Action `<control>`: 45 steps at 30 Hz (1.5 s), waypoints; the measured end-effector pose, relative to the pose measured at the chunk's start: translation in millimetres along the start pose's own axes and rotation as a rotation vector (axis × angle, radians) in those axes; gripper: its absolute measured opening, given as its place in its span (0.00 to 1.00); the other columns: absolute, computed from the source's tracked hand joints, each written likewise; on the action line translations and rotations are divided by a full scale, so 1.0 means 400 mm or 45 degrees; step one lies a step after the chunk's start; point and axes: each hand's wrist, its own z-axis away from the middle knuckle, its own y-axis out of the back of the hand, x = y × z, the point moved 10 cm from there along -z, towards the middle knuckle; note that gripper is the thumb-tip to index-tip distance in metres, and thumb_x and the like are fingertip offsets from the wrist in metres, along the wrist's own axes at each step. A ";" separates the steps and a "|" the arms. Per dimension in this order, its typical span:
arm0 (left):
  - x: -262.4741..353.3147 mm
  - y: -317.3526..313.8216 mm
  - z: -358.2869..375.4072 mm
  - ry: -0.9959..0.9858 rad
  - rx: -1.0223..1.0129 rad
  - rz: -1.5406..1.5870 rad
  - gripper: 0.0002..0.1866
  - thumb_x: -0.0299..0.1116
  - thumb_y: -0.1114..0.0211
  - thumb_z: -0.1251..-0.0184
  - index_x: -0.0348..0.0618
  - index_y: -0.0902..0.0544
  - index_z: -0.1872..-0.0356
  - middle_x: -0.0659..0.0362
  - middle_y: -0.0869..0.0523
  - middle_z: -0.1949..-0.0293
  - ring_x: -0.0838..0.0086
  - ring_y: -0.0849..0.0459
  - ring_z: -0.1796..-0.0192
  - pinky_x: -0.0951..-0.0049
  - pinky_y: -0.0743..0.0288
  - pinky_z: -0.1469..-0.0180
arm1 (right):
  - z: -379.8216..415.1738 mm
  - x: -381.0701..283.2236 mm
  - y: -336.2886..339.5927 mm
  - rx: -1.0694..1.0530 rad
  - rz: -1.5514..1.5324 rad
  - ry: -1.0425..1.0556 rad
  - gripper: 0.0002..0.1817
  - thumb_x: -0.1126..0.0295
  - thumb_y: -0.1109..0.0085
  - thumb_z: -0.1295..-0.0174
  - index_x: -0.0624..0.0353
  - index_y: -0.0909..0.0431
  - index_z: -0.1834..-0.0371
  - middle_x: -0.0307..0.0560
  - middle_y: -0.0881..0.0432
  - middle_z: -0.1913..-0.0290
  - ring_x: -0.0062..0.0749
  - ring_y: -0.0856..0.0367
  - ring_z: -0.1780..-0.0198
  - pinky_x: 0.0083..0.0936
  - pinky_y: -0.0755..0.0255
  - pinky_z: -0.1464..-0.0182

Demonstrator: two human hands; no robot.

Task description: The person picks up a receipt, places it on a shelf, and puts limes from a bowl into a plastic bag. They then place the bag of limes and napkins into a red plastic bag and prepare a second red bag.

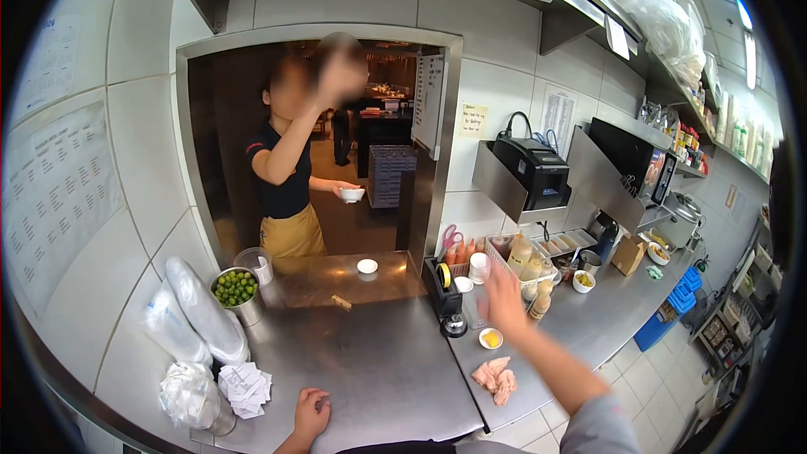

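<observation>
My left hand (312, 414) rests on the steel counter (353, 361) near its front edge, fingers curled; whatever they may hold is hidden. My right hand (501, 296) is stretched out over the right side of the counter, blurred, fingers apart and empty. Beside it are a stack of small white cups (479, 264) and a basket with squeeze bottles (520, 254). Below it sit a small bowl with yellow contents (491, 338) and a crumpled pink cloth (495, 380). A small white dish (367, 266) stands on the pass ledge.
Beyond the opening, a person (290, 164) holds a white bowl (351, 194), one arm raised. Green limes fill a metal container (236, 292) at left, near plastic-wrapped rolls (195, 303) and paper slips (245, 389). A tape dispenser (443, 282) and printer (531, 170) are right of the opening.
</observation>
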 end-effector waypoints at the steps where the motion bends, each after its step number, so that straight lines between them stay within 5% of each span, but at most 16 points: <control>1: -0.023 0.010 0.005 0.113 0.053 0.150 0.12 0.25 0.32 0.45 0.44 0.16 0.58 0.54 0.24 0.52 0.67 0.20 0.57 0.70 0.22 0.53 | -0.171 -0.019 0.099 0.054 -0.014 0.066 0.38 0.71 0.33 0.49 0.58 0.35 0.31 0.58 0.45 0.24 0.55 0.35 0.30 0.52 0.38 0.33; 3: -0.032 0.023 0.030 0.119 0.099 0.141 0.12 0.23 0.33 0.44 0.44 0.16 0.58 0.54 0.25 0.51 0.70 0.20 0.59 0.73 0.22 0.55 | -0.460 -0.055 0.304 0.378 0.027 0.249 0.39 0.75 0.32 0.50 0.53 0.35 0.31 0.59 0.49 0.22 0.54 0.28 0.36 0.39 0.26 0.43; 8: -0.027 0.052 0.121 0.056 0.134 0.086 0.12 0.20 0.35 0.43 0.42 0.16 0.57 0.56 0.25 0.52 0.74 0.21 0.61 0.76 0.22 0.58 | -0.924 -0.116 0.650 0.700 0.370 0.173 0.28 0.74 0.43 0.41 0.52 0.30 0.34 0.49 0.52 0.21 0.49 0.20 0.46 0.40 0.19 0.50; 10: -0.082 0.013 0.168 0.142 -0.141 0.049 0.28 0.39 0.36 0.36 0.49 0.28 0.34 0.41 0.27 0.39 0.46 0.28 0.39 0.49 0.33 0.37 | -1.026 -0.123 0.700 0.540 0.425 0.023 0.29 0.73 0.42 0.41 0.53 0.31 0.33 0.48 0.57 0.20 0.48 0.20 0.43 0.39 0.21 0.47; 11: -0.065 0.019 0.164 0.150 -0.130 0.049 0.28 0.39 0.36 0.36 0.49 0.28 0.34 0.41 0.27 0.39 0.46 0.28 0.39 0.49 0.33 0.37 | -1.064 -0.099 0.683 0.364 0.492 -0.138 0.29 0.73 0.42 0.41 0.53 0.31 0.32 0.46 0.62 0.18 0.47 0.21 0.40 0.39 0.23 0.43; 13: -0.034 0.073 0.153 0.170 0.131 0.078 0.13 0.21 0.38 0.39 0.41 0.17 0.54 0.57 0.22 0.53 0.75 0.20 0.62 0.76 0.23 0.58 | -1.071 -0.124 0.681 0.446 0.430 -0.161 0.30 0.74 0.45 0.40 0.57 0.34 0.31 0.46 0.61 0.18 0.47 0.20 0.41 0.39 0.23 0.44; 14: -0.050 0.074 0.155 0.175 0.128 0.076 0.13 0.21 0.38 0.39 0.41 0.17 0.54 0.57 0.22 0.53 0.75 0.20 0.62 0.76 0.23 0.58 | -1.061 -0.131 0.689 0.531 0.379 -0.198 0.30 0.76 0.48 0.39 0.62 0.36 0.30 0.46 0.59 0.18 0.47 0.20 0.41 0.40 0.22 0.44; 18: -0.076 0.068 0.173 0.778 0.207 0.962 0.14 0.27 0.41 0.31 0.39 0.23 0.46 0.59 0.22 0.48 0.77 0.22 0.57 0.74 0.23 0.54 | -0.799 -0.366 0.437 0.398 -0.034 0.202 0.39 0.71 0.45 0.40 0.64 0.49 0.25 0.64 0.22 0.46 0.52 0.19 0.55 0.45 0.23 0.53; 22: 0.242 0.126 0.100 0.638 0.189 1.609 0.15 0.32 0.41 0.27 0.41 0.24 0.43 0.58 0.22 0.45 0.73 0.21 0.50 0.70 0.24 0.47 | -0.232 -0.703 0.152 -0.214 -0.268 0.850 0.42 0.63 0.35 0.46 0.60 0.42 0.27 0.45 0.21 0.66 0.39 0.18 0.64 0.39 0.25 0.64; 24: 0.314 0.108 0.071 0.560 0.136 1.886 0.15 0.33 0.41 0.26 0.41 0.25 0.42 0.58 0.22 0.44 0.72 0.21 0.49 0.69 0.24 0.45 | 0.008 -0.756 0.039 -0.573 -0.582 0.896 0.40 0.67 0.40 0.42 0.57 0.45 0.25 0.49 0.23 0.39 0.43 0.17 0.63 0.41 0.24 0.61; 25: 0.320 0.098 0.066 0.541 0.110 1.714 0.16 0.32 0.41 0.26 0.40 0.25 0.42 0.58 0.21 0.46 0.73 0.21 0.50 0.70 0.24 0.45 | 0.111 -0.776 -0.003 -0.767 -0.722 0.933 0.38 0.68 0.41 0.41 0.56 0.44 0.26 0.48 0.39 0.25 0.45 0.16 0.60 0.44 0.23 0.57; 26: 0.319 0.090 0.060 0.517 0.085 1.544 0.16 0.32 0.41 0.26 0.40 0.25 0.42 0.58 0.20 0.47 0.73 0.20 0.50 0.70 0.24 0.44 | 0.193 -0.788 -0.046 -1.090 -0.854 0.887 0.38 0.69 0.44 0.39 0.56 0.47 0.24 0.56 0.25 0.38 0.50 0.18 0.50 0.44 0.22 0.54; 27: 0.294 0.070 0.055 0.429 0.046 1.296 0.12 0.28 0.45 0.25 0.40 0.26 0.44 0.56 0.18 0.47 0.69 0.18 0.46 0.66 0.22 0.45 | 0.240 -0.791 -0.025 -1.018 -0.858 1.007 0.37 0.71 0.43 0.38 0.57 0.46 0.25 0.51 0.38 0.26 0.50 0.20 0.45 0.44 0.22 0.48; 34: 0.213 -0.034 0.112 0.702 -0.010 1.441 0.09 0.25 0.41 0.28 0.37 0.21 0.50 0.57 0.15 0.55 0.78 0.18 0.58 0.75 0.24 0.57 | 0.426 -0.543 -0.077 -0.753 -1.158 0.300 0.33 0.69 0.42 0.36 0.56 0.41 0.27 0.47 0.45 0.23 0.50 0.27 0.35 0.38 0.26 0.40; 38: 0.132 -0.056 0.127 0.762 -0.105 1.339 0.09 0.21 0.43 0.29 0.37 0.23 0.50 0.54 0.16 0.50 0.69 0.16 0.48 0.68 0.21 0.46 | 0.602 -0.361 -0.150 -0.855 -0.869 0.030 0.35 0.66 0.38 0.39 0.53 0.39 0.28 0.51 0.43 0.24 0.51 0.27 0.36 0.42 0.26 0.40; 45: 0.062 -0.094 0.135 0.748 -0.041 1.227 0.31 0.13 0.41 0.36 0.45 0.41 0.35 0.52 0.18 0.50 0.65 0.16 0.50 0.66 0.20 0.51 | 0.713 -0.078 -0.140 -0.729 -0.293 -0.511 0.35 0.61 0.32 0.46 0.47 0.31 0.32 0.53 0.40 0.26 0.49 0.36 0.29 0.54 0.36 0.37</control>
